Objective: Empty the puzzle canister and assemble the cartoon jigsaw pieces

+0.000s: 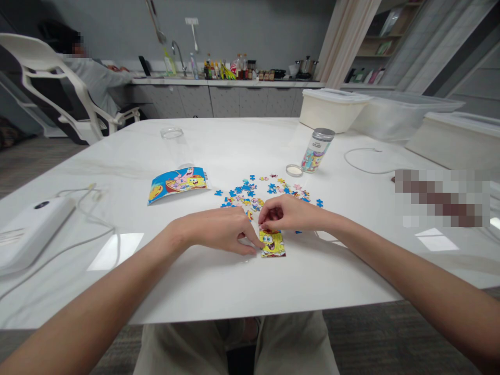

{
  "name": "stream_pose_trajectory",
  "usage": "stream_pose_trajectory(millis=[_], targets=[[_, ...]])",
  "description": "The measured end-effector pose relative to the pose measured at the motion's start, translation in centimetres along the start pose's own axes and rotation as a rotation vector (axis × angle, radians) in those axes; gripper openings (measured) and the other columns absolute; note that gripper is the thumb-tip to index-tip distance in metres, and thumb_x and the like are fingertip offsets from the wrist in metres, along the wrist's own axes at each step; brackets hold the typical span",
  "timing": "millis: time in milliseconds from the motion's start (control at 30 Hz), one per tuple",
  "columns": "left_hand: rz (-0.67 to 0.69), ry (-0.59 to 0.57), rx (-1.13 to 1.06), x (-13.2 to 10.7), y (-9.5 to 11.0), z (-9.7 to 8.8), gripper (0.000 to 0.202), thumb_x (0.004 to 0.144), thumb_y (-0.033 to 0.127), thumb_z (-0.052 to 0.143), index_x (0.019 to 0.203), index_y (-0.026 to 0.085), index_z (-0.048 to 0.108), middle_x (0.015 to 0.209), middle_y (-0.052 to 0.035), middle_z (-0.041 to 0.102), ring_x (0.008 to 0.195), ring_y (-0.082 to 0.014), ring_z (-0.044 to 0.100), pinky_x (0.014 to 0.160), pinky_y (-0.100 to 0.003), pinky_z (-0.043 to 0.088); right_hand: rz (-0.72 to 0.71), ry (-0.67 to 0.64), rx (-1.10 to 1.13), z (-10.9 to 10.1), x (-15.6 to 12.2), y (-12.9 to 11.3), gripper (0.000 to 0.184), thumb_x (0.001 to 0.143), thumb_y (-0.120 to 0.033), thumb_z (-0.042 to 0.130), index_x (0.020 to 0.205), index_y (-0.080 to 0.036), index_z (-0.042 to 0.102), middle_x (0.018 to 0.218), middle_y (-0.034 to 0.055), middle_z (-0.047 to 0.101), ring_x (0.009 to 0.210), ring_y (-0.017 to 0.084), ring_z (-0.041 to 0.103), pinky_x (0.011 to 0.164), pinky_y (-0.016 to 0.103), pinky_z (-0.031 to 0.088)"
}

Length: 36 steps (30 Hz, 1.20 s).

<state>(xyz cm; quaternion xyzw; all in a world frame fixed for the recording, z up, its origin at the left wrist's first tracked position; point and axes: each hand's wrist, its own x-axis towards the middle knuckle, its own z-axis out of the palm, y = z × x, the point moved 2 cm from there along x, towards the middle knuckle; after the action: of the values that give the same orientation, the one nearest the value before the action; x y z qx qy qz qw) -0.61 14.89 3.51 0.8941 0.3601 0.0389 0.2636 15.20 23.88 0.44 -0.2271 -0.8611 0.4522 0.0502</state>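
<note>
A small joined block of yellow cartoon jigsaw puzzle (pixel 273 244) lies flat near the table's front. My left hand (pixel 222 229) rests at its left edge, index finger stretched down against it and thumb apart, holding nothing. At the block's upper left corner, my right hand (pixel 287 212) is closed in a pinch on a puzzle piece, mostly hidden by the fingers. Loose puzzle pieces (pixel 250 188), many of them blue, are scattered just beyond both hands. A curved picture sheet (pixel 178 183) with the same cartoon characters stands to the left of them.
Behind the pieces stand a printed canister (pixel 317 151), a round lid (pixel 294 170) and a clear jar (pixel 174 146). Lidded plastic bins (pixel 332 109) occupy the back right. A white device (pixel 35 234) with cables sits left. Another person (pixel 96 78) sits at the far counter.
</note>
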Motion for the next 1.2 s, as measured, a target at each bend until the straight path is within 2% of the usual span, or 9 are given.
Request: stream_pose_trajectory(millis=[133,267,433,600,767,833,1000,1200], targets=[[0.007,-0.008,0.004,0.0,0.0,0.0,0.024,0.083,0.013,0.062,0.097,0.024,0.078,0.051,0.0076,0.046,0.045,-0.0063,0.031,0.048,-0.018,0.027,-0.011,-0.008,-0.038,0.0,0.0,0.0,0.012,0.074,-0.018,0.064,0.081,-0.017,0.074,0.065,0.0003,0.066,0.058,0.01,0.054,0.052,0.022,0.039],[0.014,-0.016,0.002,0.0,0.1,-0.1,0.022,0.084,0.013,0.061,0.095,0.023,0.078,0.051,0.0071,0.048,0.045,-0.0066,0.032,0.048,-0.019,0.027,-0.005,0.002,0.005,0.0,0.1,0.3,0.014,0.076,-0.019,0.062,0.084,-0.016,0.073,0.07,0.0021,0.07,0.061,0.011,0.059,0.056,0.023,0.044],[-0.027,-0.012,-0.013,0.0,0.1,0.0,0.022,0.084,0.015,0.062,0.096,0.024,0.077,0.053,0.0067,0.051,0.047,-0.0068,0.034,0.049,-0.018,0.028,0.019,0.051,0.034,-0.2,0.1,0.1,0.014,0.079,-0.018,0.059,0.086,-0.016,0.071,0.081,0.0044,0.073,0.072,0.014,0.065,0.065,0.026,0.049],[-0.025,0.004,-0.01,0.1,0.0,0.1,0.024,0.085,0.016,0.063,0.101,0.026,0.077,0.054,0.0065,0.051,0.047,-0.0067,0.036,0.049,-0.018,0.028,0.002,0.104,-0.004,-0.6,-0.1,-0.6,0.013,0.08,-0.017,0.057,0.082,-0.017,0.07,0.082,0.0038,0.073,0.074,0.014,0.064,0.067,0.026,0.048],[-0.15,0.094,0.139,0.2,-0.6,-0.2,0.028,0.087,0.024,0.062,0.113,0.023,0.071,0.05,0.006,0.051,0.048,-0.01,0.042,0.052,-0.021,0.03,-0.006,0.208,-0.036,-1.2,0.0,-0.4,0.013,0.082,-0.02,0.058,0.083,-0.019,0.071,0.083,0.0041,0.072,0.075,0.015,0.062,0.068,0.027,0.047],[-0.187,0.097,0.195,0.1,-0.8,-0.2,0.03,0.086,0.027,0.062,0.115,0.023,0.07,0.051,0.005,0.052,0.049,-0.0116,0.045,0.052,-0.022,0.03,-0.002,0.232,-0.041,-1.4,0.1,-0.1,0.014,0.081,-0.02,0.057,0.084,-0.019,0.071,0.083,0.0042,0.072,0.075,0.015,0.061,0.068,0.028,0.047],[-0.158,0.117,0.265,0.2,-1.0,0.1,0.027,0.086,0.024,0.057,0.108,0.024,0.072,0.053,0.0034,0.054,0.048,-0.0111,0.044,0.051,-0.022,0.03,0.016,0.252,-0.049,-1.5,0.3,0.2,0.014,0.081,-0.02,0.057,0.083,-0.018,0.071,0.081,0.004,0.071,0.073,0.015,0.061,0.067,0.028,0.046],[-0.149,0.13,0.304,0.2,-1.0,0.4,0.028,0.086,0.025,0.056,0.109,0.024,0.071,0.055,0.0024,0.057,0.049,-0.0113,0.045,0.051,-0.022,0.03,0.035,0.257,-0.084,-1.4,0.3,0.4,0.012,0.08,-0.021,0.058,0.082,-0.019,0.07,0.078,0.0026,0.07,0.071,0.014,0.059,0.065,0.027,0.044]])
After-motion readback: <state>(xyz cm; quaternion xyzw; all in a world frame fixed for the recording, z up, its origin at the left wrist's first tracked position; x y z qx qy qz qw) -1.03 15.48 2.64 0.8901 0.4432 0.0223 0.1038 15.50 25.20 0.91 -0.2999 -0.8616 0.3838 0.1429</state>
